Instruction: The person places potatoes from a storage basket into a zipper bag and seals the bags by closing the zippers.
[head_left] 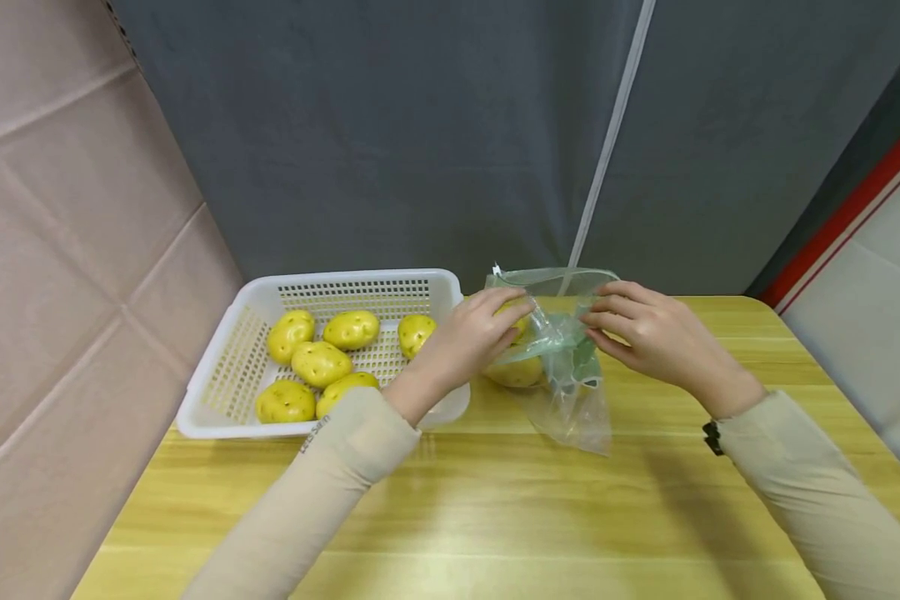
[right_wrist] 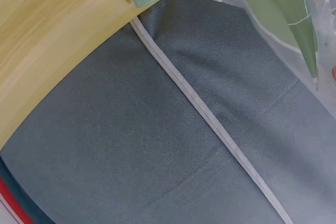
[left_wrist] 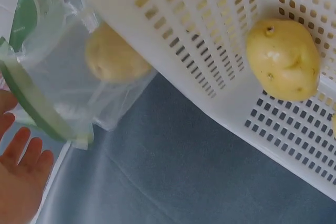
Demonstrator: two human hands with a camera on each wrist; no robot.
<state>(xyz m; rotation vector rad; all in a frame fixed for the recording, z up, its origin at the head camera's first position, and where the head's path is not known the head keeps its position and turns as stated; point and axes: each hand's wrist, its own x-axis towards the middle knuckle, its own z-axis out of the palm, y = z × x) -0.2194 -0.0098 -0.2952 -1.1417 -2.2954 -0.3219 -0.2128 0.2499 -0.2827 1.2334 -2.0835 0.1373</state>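
Because the left hand (head_left: 465, 333) and sleeve (head_left: 330, 483) cross the white basket (head_left: 318, 430), its right side and one potato (head_left: 345, 388) are partly hidden. Just beside it, near the far edge of the table (head_left: 532, 517), sits a clear, crumpled, green-patterned bag (head_left: 573, 421), cut off in the right wrist view, with potatoes (head_left: 516, 373) inside. The left and right hand (head_left: 656, 333) touch its mouth; whether either pinches it, I cannot tell.

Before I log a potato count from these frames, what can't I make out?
- Head view: the left sleeve covers part of one potato in the basket.
- Head view: the left hand and the folds of the bag obscure how many potatoes are bagged.
- Left wrist view: the right edge cuts off all but a sliver of another potato.
- Right wrist view: the top edge cuts off the bag.
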